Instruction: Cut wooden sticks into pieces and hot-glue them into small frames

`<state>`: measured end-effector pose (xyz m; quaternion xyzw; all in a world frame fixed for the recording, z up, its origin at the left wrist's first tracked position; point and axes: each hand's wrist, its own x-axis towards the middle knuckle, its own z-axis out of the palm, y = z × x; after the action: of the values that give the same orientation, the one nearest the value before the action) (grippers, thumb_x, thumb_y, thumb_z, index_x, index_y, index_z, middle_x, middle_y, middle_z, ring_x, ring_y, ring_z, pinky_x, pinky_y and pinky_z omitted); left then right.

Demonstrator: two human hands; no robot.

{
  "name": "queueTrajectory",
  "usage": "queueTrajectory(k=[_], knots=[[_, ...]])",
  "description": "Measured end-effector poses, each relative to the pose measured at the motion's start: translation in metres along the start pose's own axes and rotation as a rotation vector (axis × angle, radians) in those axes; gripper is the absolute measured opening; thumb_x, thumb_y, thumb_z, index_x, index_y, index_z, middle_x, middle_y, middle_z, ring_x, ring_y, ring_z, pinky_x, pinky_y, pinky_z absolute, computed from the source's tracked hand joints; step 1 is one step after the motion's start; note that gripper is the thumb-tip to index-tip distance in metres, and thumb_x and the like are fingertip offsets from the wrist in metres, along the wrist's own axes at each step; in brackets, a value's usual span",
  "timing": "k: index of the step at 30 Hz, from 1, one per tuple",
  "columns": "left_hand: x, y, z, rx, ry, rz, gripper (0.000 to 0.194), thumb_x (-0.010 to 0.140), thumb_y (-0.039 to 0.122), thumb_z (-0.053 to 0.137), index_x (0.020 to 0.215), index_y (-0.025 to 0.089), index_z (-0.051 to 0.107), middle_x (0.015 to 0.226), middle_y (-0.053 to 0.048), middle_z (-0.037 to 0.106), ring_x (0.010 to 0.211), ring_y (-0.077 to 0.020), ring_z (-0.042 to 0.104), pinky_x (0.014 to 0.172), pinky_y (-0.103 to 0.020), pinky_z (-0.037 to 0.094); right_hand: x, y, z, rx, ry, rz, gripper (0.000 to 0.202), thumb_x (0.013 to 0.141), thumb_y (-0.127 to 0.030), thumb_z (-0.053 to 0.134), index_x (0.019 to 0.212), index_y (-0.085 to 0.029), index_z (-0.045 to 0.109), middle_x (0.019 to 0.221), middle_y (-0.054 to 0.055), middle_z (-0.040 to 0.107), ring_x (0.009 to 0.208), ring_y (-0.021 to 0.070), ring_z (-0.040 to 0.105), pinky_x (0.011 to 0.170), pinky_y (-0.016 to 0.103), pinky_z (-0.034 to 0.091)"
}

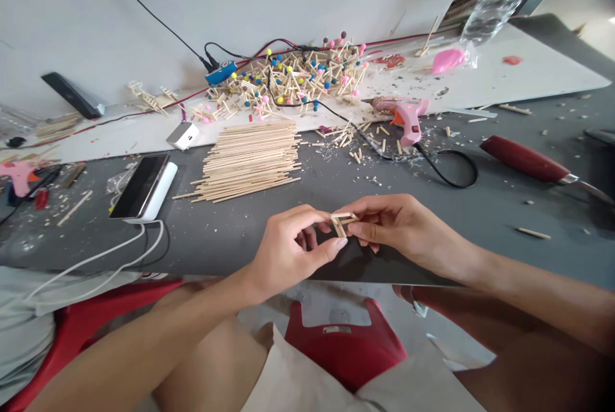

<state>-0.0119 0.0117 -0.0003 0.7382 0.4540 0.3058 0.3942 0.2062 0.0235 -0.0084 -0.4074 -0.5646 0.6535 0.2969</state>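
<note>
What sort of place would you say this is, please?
Probably a craft workspace: a pink glue gun lies near a stack of thin wooden sticks, with a heap of small stick pieces and coloured balls behind.

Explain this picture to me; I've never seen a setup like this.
There is no machine here, just a person's bare left hand and right hand. The one picture comes from a camera worn on that person's head, looking forward and down, so the arms reach in from the bottom.

Both hands hold a small wooden frame by the fingertips, at the near edge of a grey table.

Beyond the left hand lies a bundle of sticks, with a phone to its left. Beyond the right hand is a pink glue gun. Further back sits a heap of stick pieces with coloured balls among them.
</note>
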Motion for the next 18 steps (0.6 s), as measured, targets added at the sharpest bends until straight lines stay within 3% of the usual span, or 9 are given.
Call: queueTrajectory(k=[5, 10, 14, 18], knots=[[-0.002, 0.002, 0.002, 0.034, 0.075, 0.065, 0.019, 0.082, 0.029, 0.072, 0.094, 0.014, 0.07, 0.085, -0.005, 0.066, 0.058, -0.0072, 0.055, 0.052, -0.019, 0.048, -0.001, -0.002, 0.002, -0.189, 0.088, -0.102, 0.033, 0.087, -0.04, 0.066, 0.114, -0.02, 0.069, 0.093, 0.006, 0.073, 0.075, 0.0163, 0.065, 0.064, 0.027, 0.053], [-0.003, 0.001, 0.003, 0.088, 0.183, 0.114, 0.016, 0.081, 0.028, 0.073, 0.089, 0.014, 0.069, 0.082, -0.003, 0.066, 0.057, -0.0062, 0.053, 0.051, -0.018, 0.047, -0.003, 0.008, -0.004, -0.71, 0.346, -0.566, 0.009, 0.087, -0.025, 0.067, 0.094, -0.022, 0.062, 0.076, -0.002, 0.067, 0.061, 0.0105, 0.06, 0.059, 0.023, 0.047], [-0.003, 0.0, 0.002, 0.095, 0.174, 0.104, 0.017, 0.082, 0.028, 0.072, 0.092, 0.014, 0.07, 0.081, -0.003, 0.066, 0.057, -0.0065, 0.053, 0.052, -0.018, 0.048, -0.004, 0.012, -0.014, -1.049, 0.266, -0.988, 0.019, 0.087, -0.013, 0.064, 0.102, -0.023, 0.058, 0.082, 0.0, 0.068, 0.063, 0.0108, 0.058, 0.059, 0.024, 0.043], [-0.004, 0.001, 0.001, 0.054, 0.16, 0.075, 0.018, 0.082, 0.028, 0.072, 0.093, 0.014, 0.071, 0.08, -0.004, 0.065, 0.057, -0.0068, 0.054, 0.052, -0.018, 0.048, -0.005, 0.007, -0.019, -1.258, 0.183, -1.118, 0.026, 0.091, -0.01, 0.056, 0.115, -0.019, 0.058, 0.084, 0.003, 0.068, 0.062, 0.0121, 0.055, 0.059, 0.027, 0.041]])
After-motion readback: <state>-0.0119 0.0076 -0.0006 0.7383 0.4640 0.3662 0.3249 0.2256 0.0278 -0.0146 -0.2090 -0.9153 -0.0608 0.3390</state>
